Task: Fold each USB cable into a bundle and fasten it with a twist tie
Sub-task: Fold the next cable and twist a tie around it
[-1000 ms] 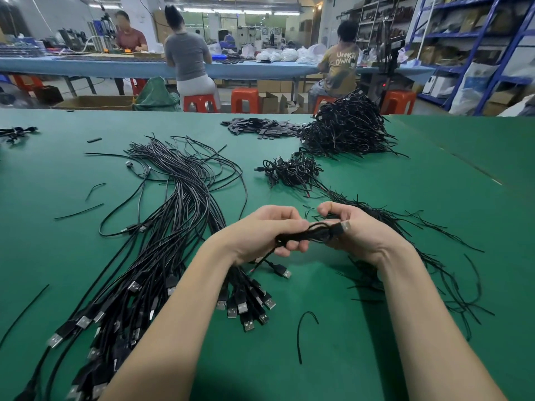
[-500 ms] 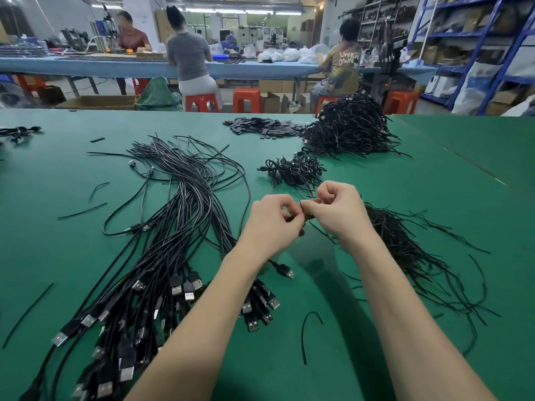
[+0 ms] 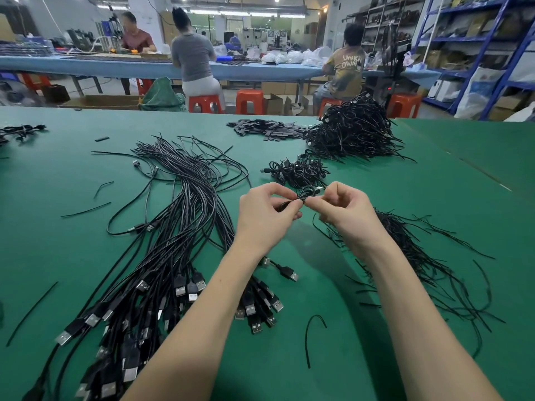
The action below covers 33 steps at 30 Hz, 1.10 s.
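Green covering runs across the whole worktop (image 3: 376,357), with other people seated at a blue bench far behind. Both hands meet above its middle: the left hand (image 3: 265,212) and the right hand (image 3: 346,211) have their fingers (image 3: 289,198) curled and pinching the folded cable bundle (image 3: 308,193) between them, thumb against forefinger on each side. A thin dark strand sits at the pinch, probably the twist tie being wound, though it is too small to be sure.

Judging by its look, the bundle is light, limp and springy; the loops would likely fan open if the pinch slackens, so the hold belongs at the waist of the folds, with the tie ends taken close to the cable. The metal plug (image 3: 318,190) peeking just beyond the right fingertips is the only stiff part.

Just past the fingers lies a small heap of finished bundles (image 3: 298,172), and farther off a large pile of bundles (image 3: 353,131). Under and beyond the right wrist spreads a scatter of loose twist ties (image 3: 419,256). Left of the left hand fans the mass of unfolded USB cables (image 3: 179,215), plugs toward the person. One stray tie (image 3: 311,334) lies between the forearms.

Open green remains near the person and far right, where a seam crosses the surface; the far edge lies well beyond the piles.
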Tool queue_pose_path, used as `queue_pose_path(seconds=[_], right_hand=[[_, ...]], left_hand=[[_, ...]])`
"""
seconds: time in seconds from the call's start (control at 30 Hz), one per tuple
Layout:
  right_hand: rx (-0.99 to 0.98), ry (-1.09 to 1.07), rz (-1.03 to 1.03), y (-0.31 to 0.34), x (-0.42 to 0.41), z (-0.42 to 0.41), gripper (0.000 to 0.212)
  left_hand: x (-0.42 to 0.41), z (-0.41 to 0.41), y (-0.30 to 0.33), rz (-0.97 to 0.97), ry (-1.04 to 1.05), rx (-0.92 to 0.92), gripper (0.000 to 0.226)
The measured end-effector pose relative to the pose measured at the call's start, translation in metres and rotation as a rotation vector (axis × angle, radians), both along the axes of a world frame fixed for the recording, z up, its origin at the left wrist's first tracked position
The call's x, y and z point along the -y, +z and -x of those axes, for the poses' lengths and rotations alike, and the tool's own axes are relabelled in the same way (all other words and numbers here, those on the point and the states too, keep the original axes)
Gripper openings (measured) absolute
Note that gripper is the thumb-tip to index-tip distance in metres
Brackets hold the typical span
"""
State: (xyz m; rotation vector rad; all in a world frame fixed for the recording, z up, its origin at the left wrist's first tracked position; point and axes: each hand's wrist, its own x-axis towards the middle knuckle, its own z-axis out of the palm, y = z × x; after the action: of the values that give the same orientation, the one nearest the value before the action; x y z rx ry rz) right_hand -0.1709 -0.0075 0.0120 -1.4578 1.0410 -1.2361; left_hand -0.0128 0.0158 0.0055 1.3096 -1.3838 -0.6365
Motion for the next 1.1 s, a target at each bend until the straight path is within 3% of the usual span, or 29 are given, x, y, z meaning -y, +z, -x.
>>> queue_pose_path(seconds=[0.13,0.27,0.43,0.57,0.63,0.67,0.77,0.8,1.1], right_hand=[[-0.328,-0.033,0.045,0.012,-0.002,0.006,0.012],[-0.477,-0.12,0.121,0.019,-0.004,0.003,0.006],[-0.344,-0.066,0.094,0.018,-0.005,0.003,0.007],[-0.392,-0.103,0.15,0.015,-0.004,0.003,0.008],[-0.383,-0.146,0.192,0.012,-0.004,0.004,0.008],[-0.37,-0.165,0.215,0.012,-0.004,0.004,0.008],[-0.345,-0.159,0.288,0.012,-0.003,0.002,0.009],[-0.344,-0.14,0.314,0.012,-0.004,0.001,0.009],[-0.208,-0.062,0.343,0.014,-0.008,-0.001,0.005]], left_hand=[[0.001,0.002,-0.007,0.138,0.026,0.229,0.008],[0.0,0.001,-0.006,0.255,0.048,0.347,0.006],[-0.001,-0.001,-0.004,0.296,0.039,0.461,0.013],[-0.001,0.0,-0.002,0.25,-0.002,0.462,0.013],[0.001,0.002,0.003,0.141,-0.02,0.32,0.011],[0.002,0.002,0.007,0.043,-0.044,0.16,0.007],[0.005,-0.004,0.019,-0.3,-0.208,-0.571,0.011],[0.005,-0.008,0.021,-0.36,-0.249,-0.713,0.017],[-0.004,-0.017,0.023,-0.636,-0.429,-1.174,0.028]])
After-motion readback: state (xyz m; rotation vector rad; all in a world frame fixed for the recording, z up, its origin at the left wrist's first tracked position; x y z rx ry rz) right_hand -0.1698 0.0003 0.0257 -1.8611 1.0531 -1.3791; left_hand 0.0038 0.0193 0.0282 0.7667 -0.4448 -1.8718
